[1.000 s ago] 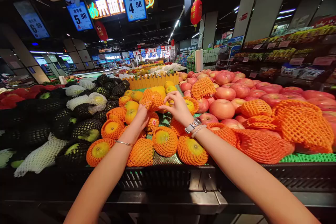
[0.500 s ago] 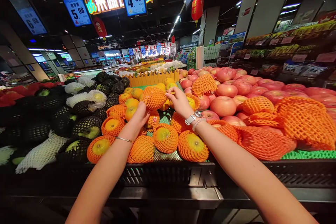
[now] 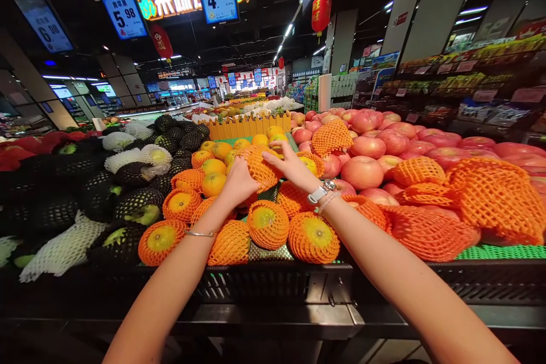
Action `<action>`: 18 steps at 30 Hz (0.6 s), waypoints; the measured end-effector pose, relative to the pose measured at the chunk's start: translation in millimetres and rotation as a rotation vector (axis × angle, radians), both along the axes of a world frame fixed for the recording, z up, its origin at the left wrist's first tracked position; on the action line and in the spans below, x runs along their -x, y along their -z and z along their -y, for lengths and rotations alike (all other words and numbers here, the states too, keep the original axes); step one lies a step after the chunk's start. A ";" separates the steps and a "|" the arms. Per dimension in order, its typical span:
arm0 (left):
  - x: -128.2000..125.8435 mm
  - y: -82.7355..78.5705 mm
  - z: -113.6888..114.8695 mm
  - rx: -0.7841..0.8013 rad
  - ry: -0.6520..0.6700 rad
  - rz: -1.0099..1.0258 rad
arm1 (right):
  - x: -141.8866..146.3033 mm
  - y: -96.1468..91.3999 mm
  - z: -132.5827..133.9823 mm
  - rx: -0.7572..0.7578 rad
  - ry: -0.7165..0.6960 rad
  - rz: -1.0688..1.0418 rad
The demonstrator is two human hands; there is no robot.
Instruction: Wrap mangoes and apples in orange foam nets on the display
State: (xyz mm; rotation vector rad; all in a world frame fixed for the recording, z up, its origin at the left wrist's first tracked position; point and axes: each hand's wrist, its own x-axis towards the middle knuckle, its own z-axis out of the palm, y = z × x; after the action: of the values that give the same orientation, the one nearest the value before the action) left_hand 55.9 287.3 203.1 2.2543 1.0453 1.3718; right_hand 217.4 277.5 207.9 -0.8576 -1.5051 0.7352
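Between my two hands is an orange in an orange foam net sleeve [image 3: 259,166], held above the other oranges. My left hand [image 3: 241,183] is closed on the left side of the sleeve, its fingers curled in. From the right, my right hand [image 3: 294,166] presses its fingers and thumb against the sleeve; part of its grip is hidden. Below, netted oranges sit at the front, among them one orange [image 3: 268,224] and another netted orange [image 3: 314,237]. Bare oranges [image 3: 214,184] lie just left of my left hand.
Red apples [image 3: 362,172] are heaped to the right, with empty-looking orange nets [image 3: 497,196] on top. Dark-netted fruit [image 3: 143,205] fills the left. A black crate edge [image 3: 256,283] runs along the front, and a yellow picket divider [image 3: 247,126] stands behind the oranges.
The netted orange has shifted slightly right and tilted. My left hand has turned and curled tighter on it; my right hand has gone from a pinch at its edge to lying against its side.
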 end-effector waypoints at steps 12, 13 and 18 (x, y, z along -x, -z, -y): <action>14.1 -24.8 12.6 -0.021 0.097 0.347 | -2.5 3.8 -10.3 0.099 -0.054 -0.298; 16.6 -27.5 12.4 -0.002 0.093 0.501 | -3.5 3.3 -10.8 0.104 -0.071 -0.359; 12.2 -22.4 4.6 0.554 0.151 0.699 | -0.5 0.6 -9.1 0.047 -0.118 -0.362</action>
State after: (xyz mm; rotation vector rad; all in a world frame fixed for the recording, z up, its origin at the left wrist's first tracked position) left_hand 43.8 282.7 225.5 1.2819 0.8380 1.4163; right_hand 217.9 286.6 207.3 -0.6332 -1.2245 0.9603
